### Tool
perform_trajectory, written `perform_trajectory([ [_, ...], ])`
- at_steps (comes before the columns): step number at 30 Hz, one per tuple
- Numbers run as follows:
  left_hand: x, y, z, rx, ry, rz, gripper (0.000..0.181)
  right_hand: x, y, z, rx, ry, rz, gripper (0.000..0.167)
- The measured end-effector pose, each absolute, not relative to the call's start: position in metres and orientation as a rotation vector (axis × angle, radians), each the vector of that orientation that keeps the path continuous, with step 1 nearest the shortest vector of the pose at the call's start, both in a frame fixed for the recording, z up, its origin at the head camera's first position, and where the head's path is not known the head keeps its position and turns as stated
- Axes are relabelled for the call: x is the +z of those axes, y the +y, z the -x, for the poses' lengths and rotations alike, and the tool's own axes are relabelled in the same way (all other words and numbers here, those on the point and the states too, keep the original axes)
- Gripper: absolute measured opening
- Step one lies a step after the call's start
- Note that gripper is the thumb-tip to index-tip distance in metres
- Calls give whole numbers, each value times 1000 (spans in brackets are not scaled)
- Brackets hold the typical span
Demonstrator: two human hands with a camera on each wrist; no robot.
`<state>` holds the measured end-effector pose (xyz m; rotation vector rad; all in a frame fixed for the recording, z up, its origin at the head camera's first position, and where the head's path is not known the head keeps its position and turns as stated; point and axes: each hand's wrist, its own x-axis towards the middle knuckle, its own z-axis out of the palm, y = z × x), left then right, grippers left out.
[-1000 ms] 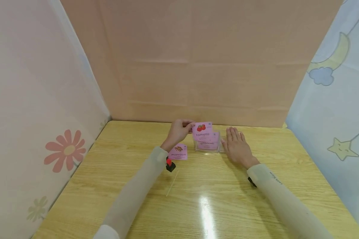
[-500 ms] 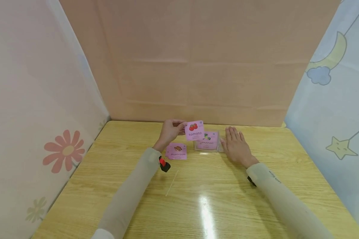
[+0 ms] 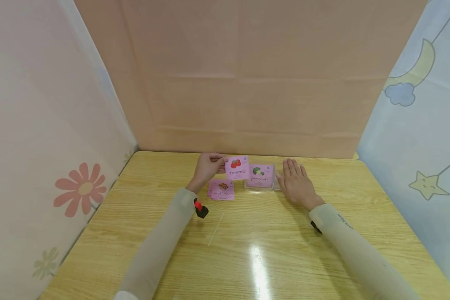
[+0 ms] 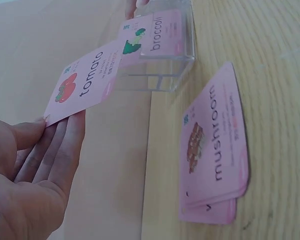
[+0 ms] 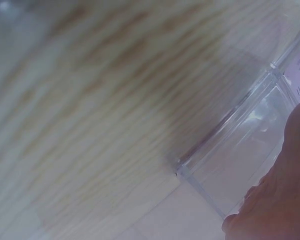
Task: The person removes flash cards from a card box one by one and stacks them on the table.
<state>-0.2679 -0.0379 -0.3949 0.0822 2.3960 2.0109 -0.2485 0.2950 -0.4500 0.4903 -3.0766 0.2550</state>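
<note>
Left hand (image 3: 205, 169) pinches tomato card (image 3: 237, 168) by edge; right hand (image 3: 297, 184), fingers straight, touches clear plastic box (image 5: 235, 122); loose pinch could drop card.

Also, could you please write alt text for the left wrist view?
A left hand pinches a pink tomato card near one corner. Beyond it, a broccoli card sits in a clear plastic holder; on the wood-grain table, a mushroom card overlaps another pink card.
</note>
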Motion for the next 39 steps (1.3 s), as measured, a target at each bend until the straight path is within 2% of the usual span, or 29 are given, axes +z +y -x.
perform_trajectory([
  [39,-434,-75,259,1711,2376,139,22,-448,295,249,252,-3099,-499,72],
])
